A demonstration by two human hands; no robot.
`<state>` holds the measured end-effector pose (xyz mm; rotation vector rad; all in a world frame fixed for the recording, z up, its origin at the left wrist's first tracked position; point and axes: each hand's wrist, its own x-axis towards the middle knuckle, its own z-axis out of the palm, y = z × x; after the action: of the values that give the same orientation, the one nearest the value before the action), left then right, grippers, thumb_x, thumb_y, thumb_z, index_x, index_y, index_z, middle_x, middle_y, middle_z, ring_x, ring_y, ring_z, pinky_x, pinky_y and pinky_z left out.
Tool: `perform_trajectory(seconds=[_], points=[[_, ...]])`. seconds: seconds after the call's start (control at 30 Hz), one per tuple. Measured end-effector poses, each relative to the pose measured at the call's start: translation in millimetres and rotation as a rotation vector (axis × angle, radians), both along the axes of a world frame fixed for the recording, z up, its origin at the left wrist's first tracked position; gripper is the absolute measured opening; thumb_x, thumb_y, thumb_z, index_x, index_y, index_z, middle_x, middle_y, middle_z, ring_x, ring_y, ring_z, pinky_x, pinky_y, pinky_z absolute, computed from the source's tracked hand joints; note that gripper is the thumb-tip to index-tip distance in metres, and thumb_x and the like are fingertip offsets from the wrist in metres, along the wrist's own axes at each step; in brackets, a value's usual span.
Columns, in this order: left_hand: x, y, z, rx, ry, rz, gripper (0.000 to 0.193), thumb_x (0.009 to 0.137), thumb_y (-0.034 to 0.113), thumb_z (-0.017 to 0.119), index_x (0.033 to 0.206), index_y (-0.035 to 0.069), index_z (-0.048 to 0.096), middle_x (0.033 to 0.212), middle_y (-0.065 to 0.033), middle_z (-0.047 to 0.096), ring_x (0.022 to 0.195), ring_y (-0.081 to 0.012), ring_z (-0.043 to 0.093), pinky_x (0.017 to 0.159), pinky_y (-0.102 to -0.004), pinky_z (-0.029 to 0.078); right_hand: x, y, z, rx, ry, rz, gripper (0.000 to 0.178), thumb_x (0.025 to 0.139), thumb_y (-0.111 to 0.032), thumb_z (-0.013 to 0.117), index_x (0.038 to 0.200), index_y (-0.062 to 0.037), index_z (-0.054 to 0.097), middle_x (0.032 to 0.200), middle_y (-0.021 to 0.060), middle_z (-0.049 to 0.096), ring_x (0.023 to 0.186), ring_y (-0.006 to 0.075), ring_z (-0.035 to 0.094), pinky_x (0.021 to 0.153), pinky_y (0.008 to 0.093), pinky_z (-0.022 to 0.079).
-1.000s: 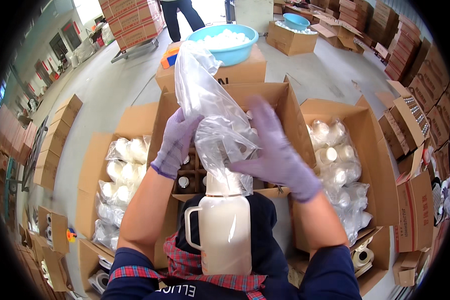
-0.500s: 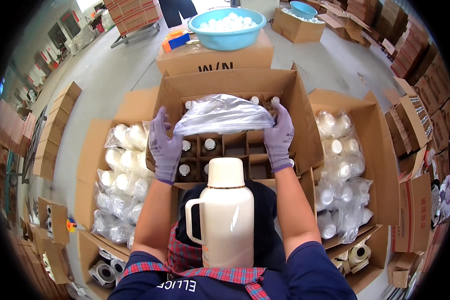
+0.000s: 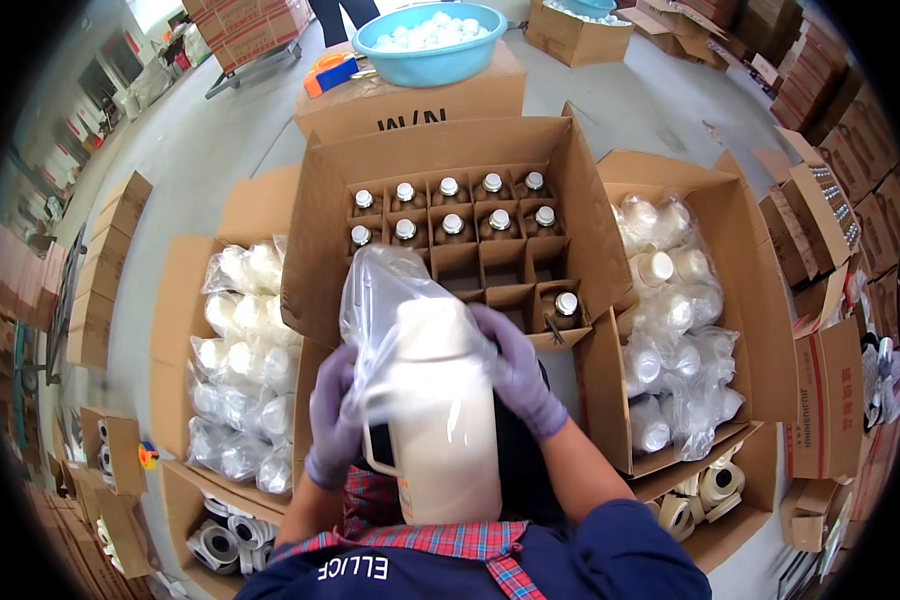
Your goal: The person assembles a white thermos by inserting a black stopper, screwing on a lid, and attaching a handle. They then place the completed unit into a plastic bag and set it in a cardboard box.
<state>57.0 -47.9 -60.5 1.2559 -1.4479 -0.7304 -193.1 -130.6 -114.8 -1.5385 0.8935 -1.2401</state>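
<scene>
Upright in front of my body stands a cream vacuum jug (image 3: 445, 450) with a side handle, its lid toward the far side. A clear plastic bag (image 3: 375, 285), partly blurred, is draped over the lid and upper body. Purple work gloves cover both hands. My left hand (image 3: 335, 410) is closed on the bag's edge beside the handle. On the jug's other side, my right hand (image 3: 518, 368) grips the bag near the lid; its fingertips are partly hidden. Beyond the jug is a divided carton (image 3: 420, 142) with several silver-necked bottles (image 3: 451, 228) in its cells.
A left carton (image 3: 177, 340) and a right carton (image 3: 770, 370) hold bagged cream cups. Below them, boxes hold handled cream parts (image 3: 213, 543) and ring-shaped parts (image 3: 720, 483). A blue basin (image 3: 430, 68) of white pieces and an orange-blue tape dispenser (image 3: 332, 72) top a far carton.
Both hands have come back toward me from above the divided carton, bringing the plastic bag down over the jug's lid and upper body. The view has shifted slightly.
</scene>
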Motion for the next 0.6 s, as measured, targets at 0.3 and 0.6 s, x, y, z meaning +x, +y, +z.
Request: perform_trajectory(seconds=[0.3,0.6], points=[[49,188,-51,-0.122,-0.843,-0.449,0.03,0.077,0.019,0.069,0.104,0.006,0.071,0.116,-0.0155,0.067,0.112,-0.0347,0.064,0.096,-0.0507,0.05,-79,238,-43,-0.171,0.628,0.274,0.057,0.088,-0.017,0.066,0.138,0.0046,0.05,0.119,0.0239,0.06,0.107,0.0387,0.063,0.093,0.0431,0.052],[-27,87,-5,0.385,0.219,-0.021,0.077,0.081,0.015,0.071,0.146,-0.006,0.037,0.134,-0.0182,0.053,0.122,-0.0286,0.054,0.104,-0.0373,0.042,13,31,130,-1.009,0.519,0.257,0.057,0.072,-0.02,0.07,0.128,-0.0164,0.062,0.133,0.0153,0.056,0.13,0.038,0.047,0.112,0.0515,0.036]])
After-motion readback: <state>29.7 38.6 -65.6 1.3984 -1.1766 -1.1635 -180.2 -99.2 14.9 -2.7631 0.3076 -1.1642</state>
